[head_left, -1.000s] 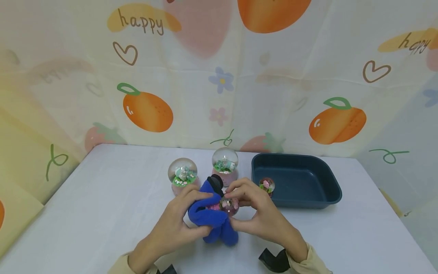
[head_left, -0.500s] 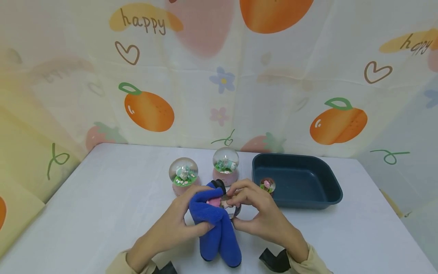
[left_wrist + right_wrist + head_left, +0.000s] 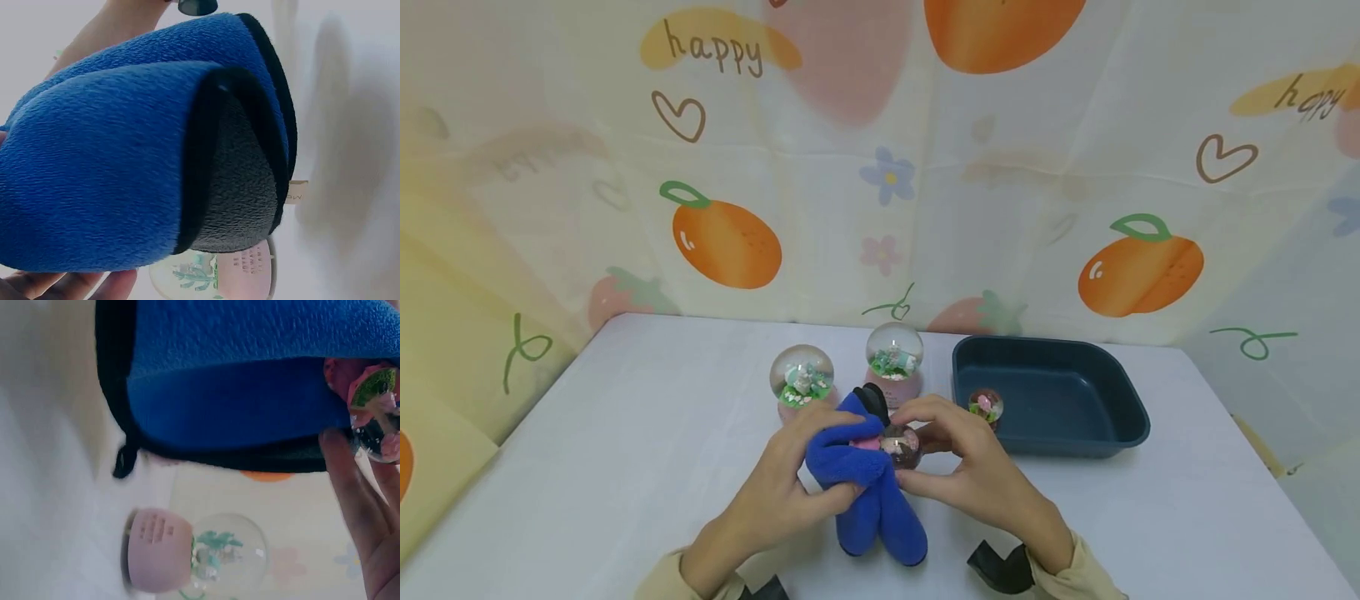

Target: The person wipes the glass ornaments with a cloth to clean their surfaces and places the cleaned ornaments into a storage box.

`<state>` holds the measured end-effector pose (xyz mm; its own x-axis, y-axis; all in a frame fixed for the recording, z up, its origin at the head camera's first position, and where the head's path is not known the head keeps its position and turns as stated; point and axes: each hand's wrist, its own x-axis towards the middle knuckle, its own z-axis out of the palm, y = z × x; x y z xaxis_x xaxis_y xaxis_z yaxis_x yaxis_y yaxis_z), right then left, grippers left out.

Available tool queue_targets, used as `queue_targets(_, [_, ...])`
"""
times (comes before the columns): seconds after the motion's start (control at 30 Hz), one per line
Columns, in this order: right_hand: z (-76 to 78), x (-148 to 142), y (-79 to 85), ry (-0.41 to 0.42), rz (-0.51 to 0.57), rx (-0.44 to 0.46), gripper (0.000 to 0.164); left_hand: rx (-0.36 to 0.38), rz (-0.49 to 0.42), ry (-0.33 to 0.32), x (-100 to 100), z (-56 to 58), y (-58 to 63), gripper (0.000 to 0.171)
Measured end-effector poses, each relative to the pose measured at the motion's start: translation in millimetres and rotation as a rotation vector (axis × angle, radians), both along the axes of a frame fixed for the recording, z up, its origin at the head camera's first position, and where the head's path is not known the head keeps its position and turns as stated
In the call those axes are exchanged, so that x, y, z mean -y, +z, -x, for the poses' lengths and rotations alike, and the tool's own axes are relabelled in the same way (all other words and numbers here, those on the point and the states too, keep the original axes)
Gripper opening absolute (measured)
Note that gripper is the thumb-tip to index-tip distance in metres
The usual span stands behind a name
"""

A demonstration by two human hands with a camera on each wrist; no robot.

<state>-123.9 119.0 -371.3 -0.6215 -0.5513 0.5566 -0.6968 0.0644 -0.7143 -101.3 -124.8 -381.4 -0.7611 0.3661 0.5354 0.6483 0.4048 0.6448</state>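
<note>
My left hand [image 3: 790, 471] holds a blue cloth [image 3: 847, 468] with black edging, folded around the pink base of a small snow globe [image 3: 901, 447]. The globe's clear ball sticks out of the cloth to the right. My right hand [image 3: 973, 458] pinches that ball between thumb and fingers. Two cloth ends hang down in front. Close up in the left wrist view, the blue towel [image 3: 106, 169] shows a grey underside and hides most of the left hand. In the right wrist view, pink and green figures show inside the globe [image 3: 378, 415], beside my right fingers [image 3: 353, 494].
Two larger snow globes on pink bases, one at the left [image 3: 802, 377] and one behind the cloth [image 3: 893, 354], stand on the white table [image 3: 647, 450]. A dark blue tray [image 3: 1075, 442] sits at the right, with another small snow globe [image 3: 985, 406] at its left end.
The cloth ends hang lower than a second ago. My right fingers, over the ball half a second ago, now lie around its sides, leaving more of it visible. My left hand keeps its hold.
</note>
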Motion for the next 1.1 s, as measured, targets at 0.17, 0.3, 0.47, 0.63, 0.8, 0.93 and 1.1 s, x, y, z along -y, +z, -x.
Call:
queue_targets(0.17, [0.7,-0.6,-0.5,0.023,0.017,-0.076,0.048,0.020,-0.053,-0.056,-0.7,0.1,-0.5,0.051])
queue_targets(0.3, [-0.2,-0.5,1.2,0.034,0.007,-0.162,0.049,0.097,-0.113,-0.097,-0.4,0.4,0.9,0.046])
queue_targets(0.47, [0.3,-0.4,1.5,0.034,0.032,-0.238,0.038,0.170,-0.111,-0.119,1.0,0.7,1.1,0.047])
queue_targets(0.63, [3.1,-0.7,1.1,0.041,0.082,-0.320,0.033,0.322,-0.132,-0.245,1.7,0.8,0.0,0.055])
queue_targets(0.8, [5.2,-0.4,1.4,0.051,0.102,-0.354,0.036,0.398,-0.146,-0.268,2.1,0.0,-0.8,0.057])
queue_targets(0.93, [6.5,-0.4,1.3,0.032,0.126,-0.353,0.041,0.342,-0.159,-0.241,0.6,0.0,-1.7,0.063])
queue_targets(1.1, [5.7,-0.1,1.1,0.003,0.160,-0.316,0.041,0.187,-0.149,-0.221,-1.8,-0.4,-3.1,0.076])
